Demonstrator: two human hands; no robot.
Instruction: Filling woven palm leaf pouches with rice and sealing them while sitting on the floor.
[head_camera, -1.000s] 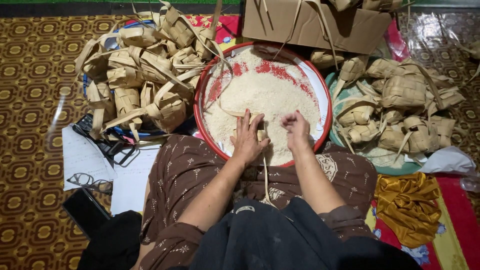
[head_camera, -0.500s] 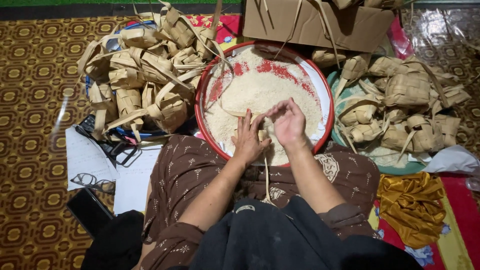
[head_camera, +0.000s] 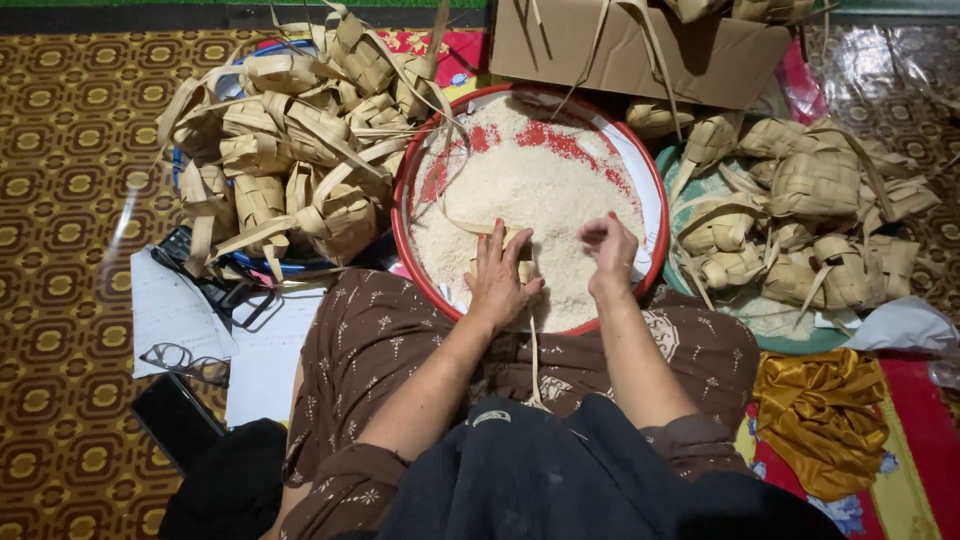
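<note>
A round red-rimmed tray (head_camera: 402, 190) full of white rice grains (head_camera: 530, 190) lies in front of my knees. My left hand (head_camera: 498, 278) rests on the rice at the tray's near side and grips a small woven palm-leaf pouch (head_camera: 522, 270), mostly hidden under the fingers; a leaf strip trails from it toward my lap. My right hand (head_camera: 608, 250) hovers just right of it above the rice, fingers bunched together. Whether grains are in those fingers I cannot tell.
A heap of empty woven leaf pouches (head_camera: 290, 150) fills a blue basin at the left. More pouches (head_camera: 810, 210) lie on a green tray at the right. A cardboard box (head_camera: 620, 45) stands behind. Papers, glasses (head_camera: 185, 360) and a phone (head_camera: 175, 418) lie at my left; yellow cloth (head_camera: 815, 415) at my right.
My right hand came in close to the pouch half a second ago, then drew back to the right and lifted slightly. My left hand stayed on the pouch.
</note>
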